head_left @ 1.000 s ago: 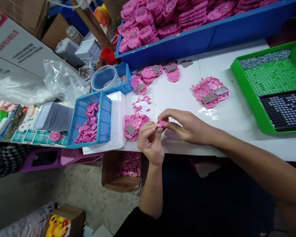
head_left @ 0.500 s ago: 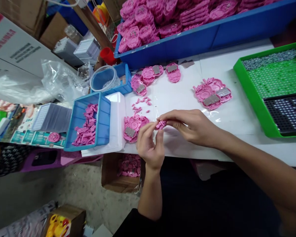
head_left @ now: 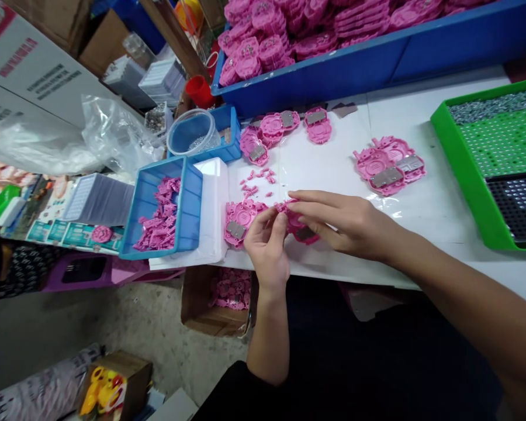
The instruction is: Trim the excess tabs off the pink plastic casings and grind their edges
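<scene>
**A:** What are the hands doing?

**B:** I see both meeting at the near edge of the white table (head_left: 421, 204). My left hand (head_left: 266, 248) has thumb and fingers pinched on the left end of a small pink part (head_left: 284, 207). My right hand (head_left: 348, 225) lies across a pink shell (head_left: 300, 228), fingers closed on it and reaching left to the same small part. The shell sits on the table under those fingers, mostly hidden.

**A:** What lies around that shell?

**B:** Just left of it, another pink shell with a grey metal plate (head_left: 237, 219). Beyond it, loose pink bits (head_left: 256, 181) on the table. Further left, a white tray (head_left: 210, 216), then a light blue bin (head_left: 188, 199) holding pink pieces.

**A:** And farther out?

**B:** Behind the shell, a cluster of shells (head_left: 280, 128); behind and to its right, a pair of shells (head_left: 388, 166). Far right, a green tray (head_left: 460, 169). At the back, a long blue bin (head_left: 377, 64) heaped with pink shells. A clear tub (head_left: 191, 131) stands back left.
</scene>
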Demonstrator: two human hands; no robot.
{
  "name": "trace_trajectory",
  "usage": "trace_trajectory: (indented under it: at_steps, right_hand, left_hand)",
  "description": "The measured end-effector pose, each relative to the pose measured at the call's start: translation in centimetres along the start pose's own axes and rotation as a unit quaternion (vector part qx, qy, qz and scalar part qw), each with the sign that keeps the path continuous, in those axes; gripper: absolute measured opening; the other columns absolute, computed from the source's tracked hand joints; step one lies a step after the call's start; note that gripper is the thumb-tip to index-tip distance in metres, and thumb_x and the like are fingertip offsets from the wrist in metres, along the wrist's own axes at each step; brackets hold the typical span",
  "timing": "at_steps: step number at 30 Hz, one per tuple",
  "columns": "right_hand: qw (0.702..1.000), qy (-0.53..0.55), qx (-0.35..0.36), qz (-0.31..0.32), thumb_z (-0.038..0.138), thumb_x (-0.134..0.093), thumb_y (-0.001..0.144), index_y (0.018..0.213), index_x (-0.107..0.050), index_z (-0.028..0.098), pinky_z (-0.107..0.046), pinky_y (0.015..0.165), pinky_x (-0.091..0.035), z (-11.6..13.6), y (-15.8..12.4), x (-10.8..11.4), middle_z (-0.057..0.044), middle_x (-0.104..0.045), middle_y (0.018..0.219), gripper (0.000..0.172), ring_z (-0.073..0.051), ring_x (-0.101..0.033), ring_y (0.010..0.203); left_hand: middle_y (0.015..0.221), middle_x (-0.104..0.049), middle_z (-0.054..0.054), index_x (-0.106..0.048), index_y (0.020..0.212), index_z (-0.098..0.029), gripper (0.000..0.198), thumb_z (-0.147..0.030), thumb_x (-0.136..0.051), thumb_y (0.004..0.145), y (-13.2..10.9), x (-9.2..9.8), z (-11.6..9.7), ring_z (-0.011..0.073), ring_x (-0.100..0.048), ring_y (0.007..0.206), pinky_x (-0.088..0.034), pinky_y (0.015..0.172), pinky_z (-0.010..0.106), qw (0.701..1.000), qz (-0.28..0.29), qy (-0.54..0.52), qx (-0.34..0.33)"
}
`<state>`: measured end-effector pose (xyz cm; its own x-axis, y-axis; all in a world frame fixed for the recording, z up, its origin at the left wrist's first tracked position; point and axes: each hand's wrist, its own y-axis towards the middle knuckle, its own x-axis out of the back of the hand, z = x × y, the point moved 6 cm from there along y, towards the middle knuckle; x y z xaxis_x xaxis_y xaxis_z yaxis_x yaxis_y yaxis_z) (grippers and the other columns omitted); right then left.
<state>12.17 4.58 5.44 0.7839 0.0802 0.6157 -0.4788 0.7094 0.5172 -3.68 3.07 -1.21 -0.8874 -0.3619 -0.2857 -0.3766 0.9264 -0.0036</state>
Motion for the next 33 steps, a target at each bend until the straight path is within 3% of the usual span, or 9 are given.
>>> trace_trajectory:
  at_steps: [5, 9, 12, 15, 18, 21, 24, 27, 33]
  right_hand:
    - [0.997, -0.074, -0.009, 0.018, 0.02, -0.057, 0.1, 0.131, -0.07, 0.026, -0.041, 0.102, -0.061, -1.1, -0.3, -0.4, -0.006, -0.07, 0.137, 0.035, -0.023, -0.072, 0.117]
    - [0.999, 0.002, -0.032, -0.011, 0.022, -0.057, 0.101, 0.126, -0.073, 0.025, -0.042, 0.106, -0.058, -1.3, 0.0, -0.2, -0.006, -0.072, 0.132, 0.03, -0.024, -0.071, 0.12]
    - [0.991, 0.095, -0.088, -0.041, 0.029, -0.062, 0.1, 0.118, -0.076, 0.026, -0.04, 0.108, -0.057, -1.7, 0.5, 0.1, -0.004, -0.074, 0.126, 0.023, -0.022, -0.071, 0.118]
    - [0.955, 0.212, -0.189, -0.087, 0.038, -0.071, 0.095, 0.109, -0.077, 0.024, -0.037, 0.101, -0.06, -2.8, 0.6, 0.6, -0.005, -0.077, 0.114, 0.021, -0.021, -0.072, 0.107]
    - [0.886, 0.359, -0.267, -0.125, 0.04, -0.075, 0.093, 0.103, -0.075, 0.021, -0.033, 0.085, -0.062, -4.2, 0.4, 0.6, -0.006, -0.075, 0.103, 0.022, -0.019, -0.071, 0.095]
    - [0.814, 0.467, -0.324, -0.12, 0.038, -0.072, 0.095, 0.095, -0.073, 0.02, -0.027, 0.074, -0.059, -5.2, 0.0, 0.0, -0.005, -0.072, 0.093, 0.018, -0.014, -0.067, 0.082]
    - [0.763, 0.521, -0.364, -0.116, 0.038, -0.073, 0.095, 0.092, -0.073, 0.019, -0.023, 0.069, -0.055, -5.6, -0.4, -0.6, -0.003, -0.069, 0.087, 0.019, -0.011, -0.062, 0.076]
    - [0.74, 0.542, -0.382, -0.117, 0.041, -0.074, 0.093, 0.093, -0.074, 0.018, -0.023, 0.067, -0.054, -5.7, -0.5, -0.8, -0.004, -0.069, 0.085, 0.022, -0.012, -0.061, 0.075]
    - [0.743, 0.541, -0.376, -0.116, 0.039, -0.08, 0.087, 0.09, -0.074, 0.017, -0.026, 0.071, -0.053, -5.3, -0.4, -0.4, -0.004, -0.07, 0.086, 0.023, -0.012, -0.06, 0.073]
  left_hand:
    - [0.092, -0.074, 0.001, -0.072, 0.095, -0.02, 0.041, -0.049, -0.091, 0.072, 0.0, -0.6, 0.1, 0.013, -0.072, 0.085, -0.058, 0.073, 0.023, 0.998, 0.024, -0.038, 0.049]
    - [0.09, -0.073, 0.0, -0.073, 0.095, -0.02, 0.041, -0.048, -0.092, 0.071, 0.0, -0.6, 0.6, 0.0108, -0.07, 0.079, -0.057, 0.069, 0.021, 0.996, 0.03, -0.05, 0.074]
    - [0.088, -0.071, -0.001, -0.073, 0.093, -0.021, 0.039, -0.045, -0.093, 0.07, 0.1, -0.6, 0.9, 0.0087, -0.068, 0.077, -0.056, 0.07, 0.02, 0.993, 0.032, -0.074, 0.084]
    - [0.09, -0.071, -0.001, -0.072, 0.093, -0.02, 0.041, -0.047, -0.093, 0.07, 0.2, -0.6, 1.0, 0.0085, -0.067, 0.076, -0.055, 0.067, 0.019, 0.993, 0.026, -0.067, 0.09]
    - [0.087, -0.07, 0.0, -0.072, 0.092, -0.019, 0.043, -0.05, -0.092, 0.07, 0.0, -0.6, 1.2, 0.0091, -0.066, 0.075, -0.053, 0.064, 0.019, 0.995, 0.025, -0.046, 0.087]
    - [0.083, -0.069, -0.001, -0.073, 0.093, -0.019, 0.04, -0.049, -0.09, 0.073, -0.1, -0.8, 1.4, 0.0079, -0.064, 0.071, -0.052, 0.063, 0.018, 0.996, 0.03, -0.031, 0.081]
    - [0.083, -0.07, -0.001, -0.074, 0.094, -0.019, 0.036, -0.046, -0.089, 0.077, -0.3, -1.0, 1.4, 0.0073, -0.063, 0.069, -0.052, 0.064, 0.018, 0.997, 0.039, -0.018, 0.066]
    - [0.083, -0.07, 0.0, -0.073, 0.093, -0.018, 0.033, -0.044, -0.088, 0.079, -0.4, -1.2, 1.3, 0.0081, -0.065, 0.071, -0.053, 0.066, 0.019, 0.998, 0.043, -0.011, 0.049]
    - [0.083, -0.071, 0.001, -0.074, 0.094, -0.017, 0.033, -0.045, -0.086, 0.08, -0.5, -1.3, 1.2, 0.0102, -0.066, 0.074, -0.054, 0.068, 0.02, 0.998, 0.047, 0.002, 0.04]
